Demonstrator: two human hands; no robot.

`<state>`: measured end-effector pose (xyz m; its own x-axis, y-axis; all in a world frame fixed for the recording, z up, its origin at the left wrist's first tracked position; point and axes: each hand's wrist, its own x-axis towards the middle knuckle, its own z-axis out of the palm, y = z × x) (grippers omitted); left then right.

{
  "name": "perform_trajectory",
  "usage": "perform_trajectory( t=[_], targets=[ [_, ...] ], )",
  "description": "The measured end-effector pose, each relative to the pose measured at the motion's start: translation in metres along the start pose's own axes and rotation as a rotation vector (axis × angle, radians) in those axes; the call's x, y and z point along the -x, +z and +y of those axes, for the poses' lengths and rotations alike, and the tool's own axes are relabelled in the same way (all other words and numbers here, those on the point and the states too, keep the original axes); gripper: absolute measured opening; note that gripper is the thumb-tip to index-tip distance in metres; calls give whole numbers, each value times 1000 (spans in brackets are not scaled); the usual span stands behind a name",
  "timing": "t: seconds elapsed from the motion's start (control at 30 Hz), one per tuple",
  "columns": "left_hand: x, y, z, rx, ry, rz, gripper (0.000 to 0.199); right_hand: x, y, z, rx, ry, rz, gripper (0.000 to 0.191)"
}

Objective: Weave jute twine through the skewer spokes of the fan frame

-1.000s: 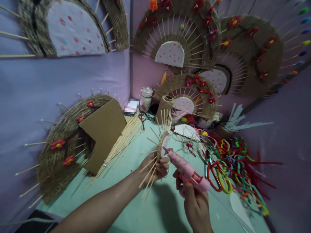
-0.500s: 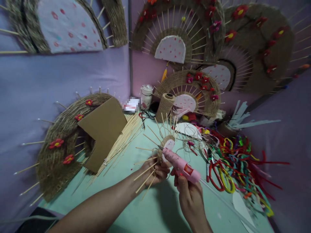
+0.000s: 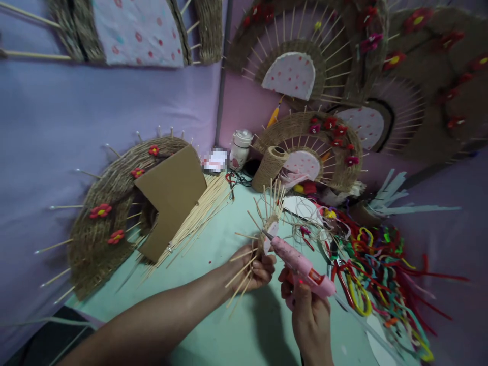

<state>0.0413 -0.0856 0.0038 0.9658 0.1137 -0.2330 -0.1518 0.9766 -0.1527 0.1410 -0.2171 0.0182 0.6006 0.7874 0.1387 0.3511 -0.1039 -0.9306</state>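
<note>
The small half-round fan (image 3: 261,246) is held near the middle of the view, its white spotted face (image 3: 268,242) turned toward 3 o'clock and its thin sticks (image 3: 240,272) splayed from 12 round to 7 o'clock. It should weigh very little; the woven twine rim looks rough and slightly yielding, so it is unlikely to slip, while the sticks look stiff but easy to snap or bend out of line. The woven rim, low down and away from the nozzle, seems the best place to grip. The left hand (image 3: 256,272) is closed there, fingers curled about the lower rim between the sticks. Just beside the face, at 4 o'clock, the pink glue gun (image 3: 299,260) points its tip at the rim; whether they touch, I cannot tell. It is probably the heavier piece, hard and smooth, best held by its handle and kept off the likely hot nozzle. The right hand (image 3: 311,307) is wrapped round that handle. Farther out, a spool of twine (image 3: 269,170) stands at 12 o'clock, loose sticks (image 3: 202,216) lie toward 10, and tangled fuzzy stems (image 3: 381,269) lie between 3 and 4, soft and easily crushed.
</note>
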Motion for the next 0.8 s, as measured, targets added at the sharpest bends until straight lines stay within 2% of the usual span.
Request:
perform_trajectory(
  t=[0.2,0.4,0.67,0.8],
  targets=[
    [1,3,-2,1,12,-2,23,-4,4,-9,-105,68,7,58],
    [-2,11,-8,-13,190,132,34,-11,2,-4,-317,102,-15,59],
    [-4,13,-13,-76,304,208,41,-11,6,-2,-319,94,43,61],
    [-7,9,-16,-78,375,215,35,-11,8,-1,-310,109,54,61]
  ],
)
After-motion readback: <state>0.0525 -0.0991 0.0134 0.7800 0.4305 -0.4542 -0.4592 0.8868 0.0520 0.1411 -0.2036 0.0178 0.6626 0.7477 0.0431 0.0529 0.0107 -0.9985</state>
